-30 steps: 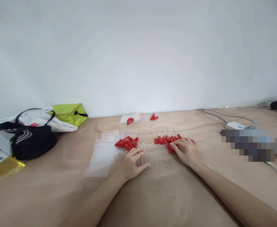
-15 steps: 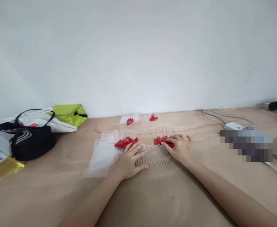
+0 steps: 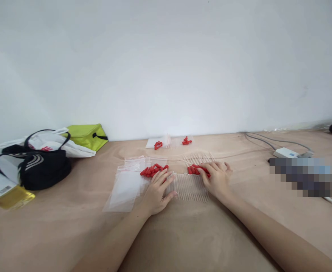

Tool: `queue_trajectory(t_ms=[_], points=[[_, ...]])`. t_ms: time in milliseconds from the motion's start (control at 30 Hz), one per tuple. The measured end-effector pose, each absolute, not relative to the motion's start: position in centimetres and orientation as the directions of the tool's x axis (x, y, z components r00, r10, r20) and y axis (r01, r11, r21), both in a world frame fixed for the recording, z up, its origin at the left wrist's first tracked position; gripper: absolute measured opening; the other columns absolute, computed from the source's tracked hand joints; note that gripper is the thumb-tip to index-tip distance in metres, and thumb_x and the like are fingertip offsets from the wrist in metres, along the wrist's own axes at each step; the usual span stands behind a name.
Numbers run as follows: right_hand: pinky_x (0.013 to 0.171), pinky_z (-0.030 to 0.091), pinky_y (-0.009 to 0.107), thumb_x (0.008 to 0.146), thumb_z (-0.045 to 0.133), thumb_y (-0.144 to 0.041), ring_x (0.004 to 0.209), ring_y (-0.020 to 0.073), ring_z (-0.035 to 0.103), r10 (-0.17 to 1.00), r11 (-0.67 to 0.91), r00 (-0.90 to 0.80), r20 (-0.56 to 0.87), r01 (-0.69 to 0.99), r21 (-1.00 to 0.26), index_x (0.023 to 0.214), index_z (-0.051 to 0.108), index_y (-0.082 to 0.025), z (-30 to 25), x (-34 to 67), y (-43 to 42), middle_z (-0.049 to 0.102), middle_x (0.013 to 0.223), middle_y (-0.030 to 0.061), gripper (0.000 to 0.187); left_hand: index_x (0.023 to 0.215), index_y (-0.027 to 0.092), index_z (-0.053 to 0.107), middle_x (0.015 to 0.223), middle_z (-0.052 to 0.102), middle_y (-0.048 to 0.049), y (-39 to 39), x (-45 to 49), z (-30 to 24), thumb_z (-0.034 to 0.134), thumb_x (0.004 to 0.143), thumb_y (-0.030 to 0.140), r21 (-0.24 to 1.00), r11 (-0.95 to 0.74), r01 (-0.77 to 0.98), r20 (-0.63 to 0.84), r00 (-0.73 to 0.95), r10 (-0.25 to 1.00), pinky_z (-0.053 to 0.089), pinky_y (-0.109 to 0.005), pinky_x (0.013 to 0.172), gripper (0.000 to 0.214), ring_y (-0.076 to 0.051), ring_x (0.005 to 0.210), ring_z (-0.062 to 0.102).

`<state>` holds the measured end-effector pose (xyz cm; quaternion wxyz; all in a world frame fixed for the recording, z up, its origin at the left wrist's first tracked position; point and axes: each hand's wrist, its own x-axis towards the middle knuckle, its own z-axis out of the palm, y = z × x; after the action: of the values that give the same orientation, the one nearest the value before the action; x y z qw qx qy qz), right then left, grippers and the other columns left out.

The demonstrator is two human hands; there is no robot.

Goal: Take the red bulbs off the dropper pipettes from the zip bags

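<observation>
Fingers stretched out, my left hand [image 3: 156,194] lies at the left end of a row of thin clear tubes [image 3: 190,187], thumb over the tubes. Its fingertips reach the edge of a pile of small red rubber-like bulbs [image 3: 150,170]. My right hand [image 3: 218,179] rests with fingers extended over a second group of red bulbs [image 3: 194,169], its thumb touching them. More slender clear tubes [image 3: 201,156] lie behind that group, partly under my fingers. Whether the red bulbs are fitted on those tubes is too small to tell. Neither hand has anything gripped.
Clear zip bags [image 3: 123,192] lie left of my left hand. Small bags with red bulbs [image 3: 186,141] sit near the wall. Far left are a black bag [image 3: 45,172], a lime-green bag [image 3: 86,136] and a gold packet [image 3: 14,196]. A white power strip [image 3: 285,153] with cables is at right.
The view has shifted slightly, so everything sits a little further right. My left thumb has drawn nearer the fingers. Both hands stay at the same tubes and bulbs.
</observation>
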<state>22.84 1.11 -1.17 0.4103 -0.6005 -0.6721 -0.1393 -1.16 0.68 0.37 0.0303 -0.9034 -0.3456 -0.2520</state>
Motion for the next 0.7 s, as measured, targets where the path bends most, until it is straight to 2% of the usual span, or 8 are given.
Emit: queue_trajectory(t_ms=[167,267,467,567,700], points=[[0.084,0.030,0.038,0.083,0.047,-0.032,0.080,0.0175,0.054,0.676,0.520,-0.129,0.725,0.780,-0.346,0.087,0.064,-0.026,-1.9,24.2,-1.2,0.065,0.078,0.0012,0.019,0.126,0.016,0.040,0.134,0.036,-0.0161,0.2,-1.0,0.4,0.047,0.084,0.028,0.092,-0.756,0.648,0.542,0.604,0.584,0.038,-0.045,0.096,0.044,-0.027,0.125,0.032],[0.078,0.034,0.036,0.081,0.049,-0.031,0.079,0.0175,0.054,0.677,0.573,-0.157,0.719,0.725,-0.382,0.086,0.064,-0.025,-1.9,23.4,-1.9,0.065,0.077,0.0014,0.017,0.122,0.016,0.045,0.131,0.041,-0.0148,-0.2,-0.5,0.6,0.048,0.084,0.029,0.031,-0.763,0.646,0.558,0.622,0.549,0.037,-0.046,0.097,0.041,-0.027,0.123,0.035],[0.080,0.033,0.037,0.081,0.051,-0.028,0.080,0.0166,0.054,0.662,0.627,-0.207,0.720,0.679,-0.381,0.085,0.063,-0.025,-1.4,21.1,-2.2,0.064,0.078,0.0008,0.014,0.099,0.022,0.061,0.101,0.065,-0.0017,-0.5,0.3,0.3,0.048,0.085,0.026,-0.054,-0.789,0.612,0.641,0.627,0.443,0.022,-0.052,0.103,0.019,-0.023,0.109,0.051],[0.083,0.030,0.039,0.079,0.053,-0.028,0.081,0.0170,0.053,0.660,0.626,-0.244,0.710,0.702,-0.341,0.084,0.063,-0.025,-1.1,20.7,-2.5,0.065,0.078,0.0000,0.011,0.089,0.023,0.063,0.093,0.068,0.0015,-0.4,0.4,0.1,0.047,0.086,0.024,-0.055,-0.795,0.604,0.646,0.629,0.434,0.016,-0.053,0.105,0.017,-0.021,0.105,0.054],[0.089,0.025,0.041,0.080,0.054,-0.029,0.082,0.0159,0.052,0.592,0.652,-0.309,0.745,0.726,-0.217,0.087,0.064,-0.028,-1.1,20.4,-2.6,0.065,0.076,-0.0021,0.012,0.090,0.023,0.063,0.095,0.068,0.0010,-0.5,0.6,0.1,0.048,0.086,0.023,-0.066,-0.810,0.583,0.638,0.649,0.415,0.016,-0.053,0.105,0.016,-0.021,0.105,0.054]])
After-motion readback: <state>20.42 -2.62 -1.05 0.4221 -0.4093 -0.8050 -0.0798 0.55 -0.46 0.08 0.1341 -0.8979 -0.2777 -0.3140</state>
